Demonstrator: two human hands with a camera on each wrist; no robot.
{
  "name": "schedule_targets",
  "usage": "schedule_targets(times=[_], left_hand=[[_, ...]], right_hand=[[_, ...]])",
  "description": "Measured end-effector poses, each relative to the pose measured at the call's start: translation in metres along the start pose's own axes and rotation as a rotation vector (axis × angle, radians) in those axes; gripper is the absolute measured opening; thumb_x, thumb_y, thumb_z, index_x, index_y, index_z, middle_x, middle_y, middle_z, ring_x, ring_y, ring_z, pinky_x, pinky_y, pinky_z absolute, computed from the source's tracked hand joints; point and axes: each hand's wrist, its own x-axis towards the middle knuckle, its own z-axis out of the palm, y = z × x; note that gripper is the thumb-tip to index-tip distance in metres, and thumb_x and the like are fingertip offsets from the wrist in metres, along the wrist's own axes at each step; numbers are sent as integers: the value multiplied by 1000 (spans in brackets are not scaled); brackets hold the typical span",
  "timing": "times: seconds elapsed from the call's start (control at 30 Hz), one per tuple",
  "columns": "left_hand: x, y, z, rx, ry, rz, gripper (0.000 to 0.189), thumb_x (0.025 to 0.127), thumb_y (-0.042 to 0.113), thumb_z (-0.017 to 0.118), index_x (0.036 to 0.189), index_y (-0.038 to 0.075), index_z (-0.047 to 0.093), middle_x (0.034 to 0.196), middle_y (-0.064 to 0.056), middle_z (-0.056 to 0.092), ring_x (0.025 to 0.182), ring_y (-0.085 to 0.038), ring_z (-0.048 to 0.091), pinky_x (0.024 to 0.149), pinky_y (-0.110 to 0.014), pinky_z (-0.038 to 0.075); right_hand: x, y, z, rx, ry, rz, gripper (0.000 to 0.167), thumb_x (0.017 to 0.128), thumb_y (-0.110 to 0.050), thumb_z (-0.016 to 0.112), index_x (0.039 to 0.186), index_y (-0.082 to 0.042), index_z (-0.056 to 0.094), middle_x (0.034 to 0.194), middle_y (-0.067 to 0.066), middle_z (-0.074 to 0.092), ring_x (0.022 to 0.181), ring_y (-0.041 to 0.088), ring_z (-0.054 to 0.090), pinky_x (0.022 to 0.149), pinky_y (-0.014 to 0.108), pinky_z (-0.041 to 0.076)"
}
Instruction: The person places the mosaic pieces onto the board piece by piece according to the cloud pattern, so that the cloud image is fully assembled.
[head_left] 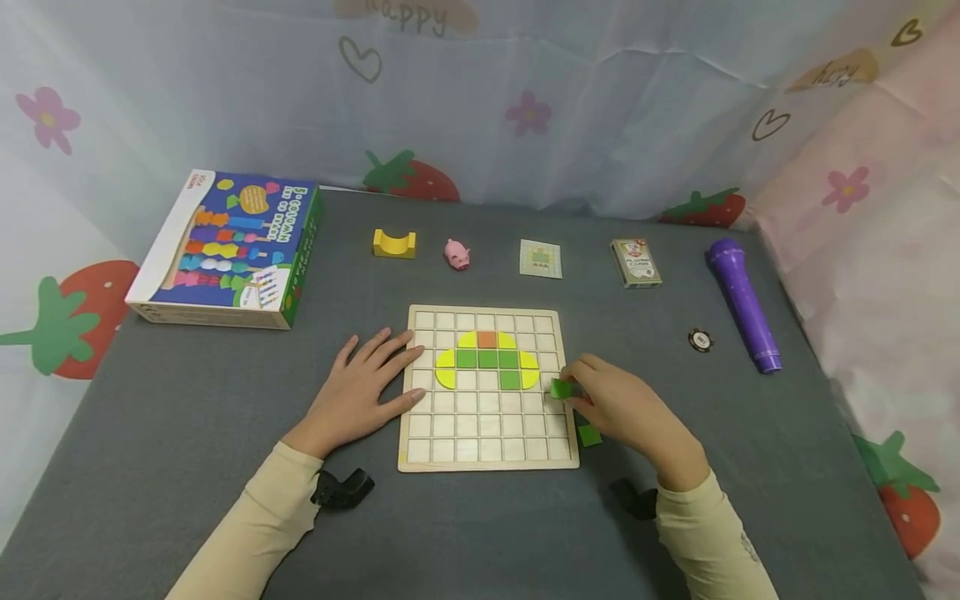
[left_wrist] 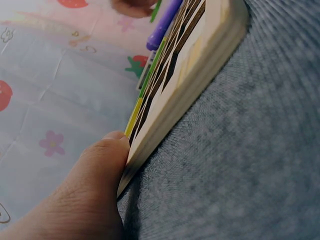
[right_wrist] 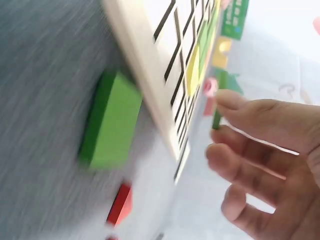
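Note:
My right hand (head_left: 626, 408) pinches a green square tile (head_left: 560, 389) between thumb and fingers, over the right edge of the wooden grid board (head_left: 487, 467). In the right wrist view the pinched tile (right_wrist: 217, 119) shows edge-on. My left hand (head_left: 356, 400) lies with fingers spread, fingertips and thumb at the board's left edge. On the board, yellow rounded tiles (head_left: 446, 377), one orange tile (head_left: 487, 339) and several green tiles (head_left: 510, 380) form a shape in the upper half. Another green piece (head_left: 590, 435) lies by the board's lower right edge, under the right hand.
Behind the board lie a yellow arch block (head_left: 394, 244), a pink pig figure (head_left: 457, 254), a pattern card (head_left: 540, 259) and a playing card box (head_left: 636, 263). A chip (head_left: 701, 340) and purple microphone (head_left: 745, 305) lie right, a game box (head_left: 225, 250) left. A red piece (right_wrist: 120, 205) shows near the board.

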Motion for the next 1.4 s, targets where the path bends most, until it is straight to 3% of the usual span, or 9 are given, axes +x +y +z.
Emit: schedule_targets(times=[0.27,0.53,1.0,1.4], left_hand=[[0,1,-3,-2,-2,-1,67,92,61,49,149,28,37,156,2,29,145,-27,21,116,-59,9],[0,1,0,-9,-3,1,67,92,62,48,149,29,36,156,2,29,146,-27,20,116,-59,9],[1,1,0,-11,5,-2,67,92,61,48,148,28,38,156,1,30,145,-28,22,115,-59,10],[0,1,0,-1,1,-4,67,92,62,48,149,28,37,156,1,30,145,-27,21,115,-59,10]], right_hand=[[30,-23,4,3,2,-90,26,84,-12,74,108,-10,64,103,1,62,81,11,59,71,29,53],[50,-31,18,30,-1,-167,22,85,-15,75,104,-11,65,98,-1,60,79,9,58,70,26,52],[66,-41,24,-25,-56,-173,19,87,-18,73,104,-12,67,97,-2,60,82,9,59,73,26,53],[68,-42,26,-50,-30,-199,20,86,-18,74,105,-13,68,99,-2,61,84,10,59,72,26,53]])
